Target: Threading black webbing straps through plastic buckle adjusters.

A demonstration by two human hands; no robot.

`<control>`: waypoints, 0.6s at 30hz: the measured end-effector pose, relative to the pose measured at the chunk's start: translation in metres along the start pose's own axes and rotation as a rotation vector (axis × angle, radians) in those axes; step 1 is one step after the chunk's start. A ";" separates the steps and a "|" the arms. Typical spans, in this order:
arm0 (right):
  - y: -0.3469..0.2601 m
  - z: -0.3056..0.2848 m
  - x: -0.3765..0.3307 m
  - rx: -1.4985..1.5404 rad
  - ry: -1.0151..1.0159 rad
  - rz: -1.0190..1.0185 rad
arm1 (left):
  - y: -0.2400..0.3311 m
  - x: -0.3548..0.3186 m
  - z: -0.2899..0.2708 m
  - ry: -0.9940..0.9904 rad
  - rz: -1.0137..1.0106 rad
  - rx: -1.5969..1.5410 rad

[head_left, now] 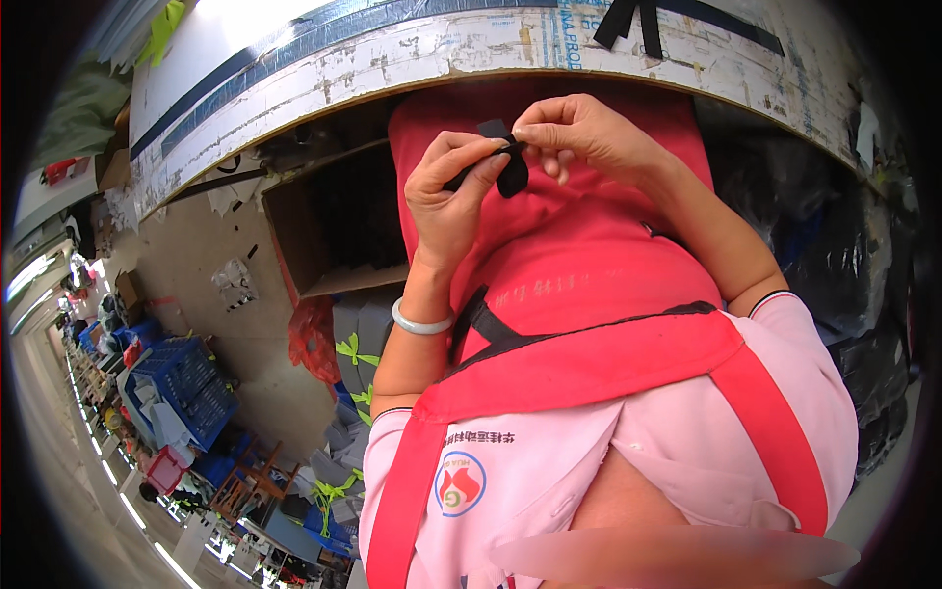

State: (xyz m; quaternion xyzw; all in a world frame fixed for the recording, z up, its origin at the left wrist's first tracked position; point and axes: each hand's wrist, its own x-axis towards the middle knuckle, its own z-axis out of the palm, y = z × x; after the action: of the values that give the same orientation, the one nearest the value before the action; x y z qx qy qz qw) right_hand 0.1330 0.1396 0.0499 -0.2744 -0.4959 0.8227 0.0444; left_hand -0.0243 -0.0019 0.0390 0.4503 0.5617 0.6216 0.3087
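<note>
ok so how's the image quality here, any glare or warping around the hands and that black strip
Head view: strong fisheye, the table edge bows into an arc and the corners go black. Glare whitens the tabletop at the top left. The left hand, right hand and black strip are evenly lit and fairly sharp. A blurred smear crosses the bottom.

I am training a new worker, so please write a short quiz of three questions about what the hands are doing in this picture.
1. True or false: both hands pinch the same small black strip.
2. Which wrist wears the pale bangle?
A. left
B. right
C. neither
3. Fill in: the open cardboard box under the worn white table edge lies to the person's ____ side.

Key
1. True: the left hand and the right hand meet on the strip in front of the red apron.
2. A
3. left
</note>
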 end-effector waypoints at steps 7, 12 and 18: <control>0.006 0.002 0.001 -0.195 0.022 -0.099 | 0.006 -0.007 -0.003 -0.088 0.023 0.045; 0.010 0.009 0.001 -0.179 0.129 -0.247 | 0.017 -0.011 0.000 -0.092 -0.017 -0.016; 0.022 0.025 0.012 -0.061 0.110 -0.162 | 0.033 -0.022 -0.023 -0.135 -0.197 -0.027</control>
State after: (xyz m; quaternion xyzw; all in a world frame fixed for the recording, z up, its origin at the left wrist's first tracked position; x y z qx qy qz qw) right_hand 0.1148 0.1131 0.0358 -0.2792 -0.5379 0.7848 0.1296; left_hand -0.0322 -0.0366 0.0674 0.4296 0.5729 0.5638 0.4115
